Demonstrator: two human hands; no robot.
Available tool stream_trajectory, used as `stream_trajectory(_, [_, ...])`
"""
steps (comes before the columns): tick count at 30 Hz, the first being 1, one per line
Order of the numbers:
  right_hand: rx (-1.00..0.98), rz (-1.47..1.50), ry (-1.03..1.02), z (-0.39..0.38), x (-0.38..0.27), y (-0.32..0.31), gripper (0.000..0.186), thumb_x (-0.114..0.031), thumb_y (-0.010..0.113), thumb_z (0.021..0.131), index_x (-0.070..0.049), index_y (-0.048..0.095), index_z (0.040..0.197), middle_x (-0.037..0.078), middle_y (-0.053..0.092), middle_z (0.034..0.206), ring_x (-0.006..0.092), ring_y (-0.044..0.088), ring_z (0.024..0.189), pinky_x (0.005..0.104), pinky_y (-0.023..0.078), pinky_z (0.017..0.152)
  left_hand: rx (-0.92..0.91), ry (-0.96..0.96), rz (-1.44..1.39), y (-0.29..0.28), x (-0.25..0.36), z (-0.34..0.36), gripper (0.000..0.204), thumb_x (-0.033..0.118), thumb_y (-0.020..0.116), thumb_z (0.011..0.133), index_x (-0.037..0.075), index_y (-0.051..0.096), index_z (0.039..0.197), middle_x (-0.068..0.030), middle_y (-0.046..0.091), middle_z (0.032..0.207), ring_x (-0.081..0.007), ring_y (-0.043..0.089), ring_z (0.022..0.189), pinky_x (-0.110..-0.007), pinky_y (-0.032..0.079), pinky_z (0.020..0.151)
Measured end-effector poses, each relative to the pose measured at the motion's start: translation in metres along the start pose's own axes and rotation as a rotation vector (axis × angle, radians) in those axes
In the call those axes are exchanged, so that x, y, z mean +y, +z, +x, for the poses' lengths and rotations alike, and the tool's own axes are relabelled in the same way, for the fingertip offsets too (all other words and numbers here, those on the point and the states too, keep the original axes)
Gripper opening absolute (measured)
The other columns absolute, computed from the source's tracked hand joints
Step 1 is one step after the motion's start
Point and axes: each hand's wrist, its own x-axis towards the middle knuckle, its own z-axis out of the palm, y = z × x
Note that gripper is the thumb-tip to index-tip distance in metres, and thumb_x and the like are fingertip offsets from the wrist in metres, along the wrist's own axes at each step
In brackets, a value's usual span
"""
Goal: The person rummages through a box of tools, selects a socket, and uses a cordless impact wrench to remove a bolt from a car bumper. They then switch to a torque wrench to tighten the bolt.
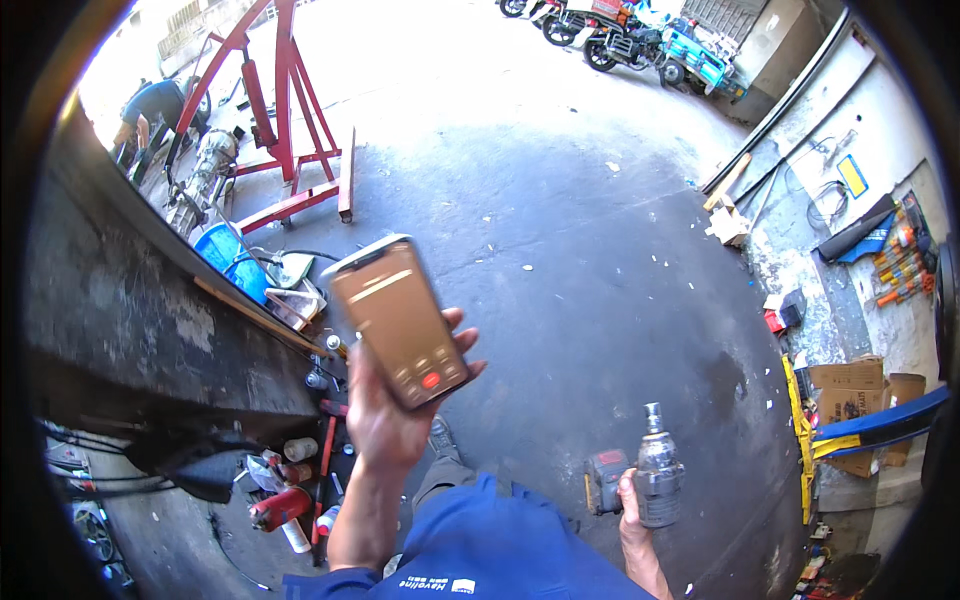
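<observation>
A smartphone [402,318] with an orange-brown call screen and a red round button lies tilted in my left hand [388,415]. The fingertips of that hand curl round the phone's right edge. Down at the lower right, my right hand [632,512] grips a cordless impact wrench [660,480] with a dark battery pack [606,482] and a metal socket [653,418] pointing away from me. Most of the right-hand fingers are hidden behind the tool.
A red engine hoist [290,150] stands at the far left, near a crouching person [155,105] and a blue tub [225,255]. Motorcycles [610,45] are parked far off. Cans and a red bottle [280,508] lie at left; cardboard [850,400] and a blue-yellow bar [880,422] at right.
</observation>
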Motion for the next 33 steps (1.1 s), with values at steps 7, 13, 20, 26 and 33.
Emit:
stream_trajectory(7, [0.187, 0.268, 0.077, 0.146, -0.017, 0.08, 0.009, -0.001, 0.064, 0.09, -0.003, 0.065, 0.099, 0.002, 0.062, 0.085, 0.0112, 0.057, 0.075, 0.0266, 0.047, 0.067, 0.15, -0.295, 0.062, -0.043, -0.048, 0.193, 0.078, 0.013, 0.065, 0.082, 0.01, 0.028, 0.15, -0.0237, 0.047, 0.143, -0.0402, 0.055, 0.126, -0.06, 0.05, 0.102])
stream_trajectory(13, [0.044, 0.307, 0.108, 0.352, -0.002, 0.151, 0.01, 0.0, 0.066, 0.087, -0.003, 0.068, 0.097, 0.002, 0.064, 0.081, 0.0113, 0.059, 0.071, 0.0269, 0.048, 0.063, 0.105, -0.272, 0.282, -0.059, -0.08, 0.362, 0.085, 0.005, 0.071, 0.078, 0.011, 0.026, 0.149, -0.0234, 0.048, 0.142, -0.0395, 0.057, 0.123, -0.057, 0.053, 0.099])
stream_trajectory(20, [-0.224, -0.225, -0.374, 0.621, -0.046, 0.183, 0.019, -0.001, 0.068, 0.087, -0.001, 0.071, 0.106, 0.011, 0.07, 0.098, 0.0258, 0.067, 0.091, 0.0382, 0.053, 0.083, 0.09, -0.321, -0.177, -0.042, -0.091, 0.551, 0.077, 0.067, 0.029, 0.099, 0.014, 0.029, 0.155, -0.0247, 0.038, 0.151, -0.0423, 0.045, 0.134, -0.064, 0.033, 0.111])
stream_trajectory(26, [-0.149, 0.09, -0.196, 0.793, -0.09, 0.228, 0.012, -0.004, 0.07, 0.087, -0.004, 0.068, 0.098, 0.004, 0.066, 0.092, 0.0151, 0.062, 0.083, 0.0304, 0.05, 0.076, 0.155, -0.246, -0.333, -0.071, -0.106, 0.689, 0.07, 0.059, 0.041, 0.1, 0.015, 0.032, 0.154, -0.0199, 0.04, 0.152, -0.0391, 0.047, 0.133, -0.063, 0.034, 0.112])
stream_trajectory(33, [-0.176, 0.337, -0.047, 0.951, -0.111, 0.317, 0.029, -0.006, 0.062, 0.094, -0.001, 0.053, 0.121, 0.003, 0.058, 0.088, 0.0108, 0.053, 0.076, 0.0266, 0.046, 0.071, -0.067, -0.312, -0.392, -0.154, -0.101, 0.889, 0.1, 0.058, 0.079, 0.074, 0.018, 0.032, 0.153, -0.0163, 0.048, 0.142, -0.038, 0.053, 0.126, -0.066, 0.038, 0.108])
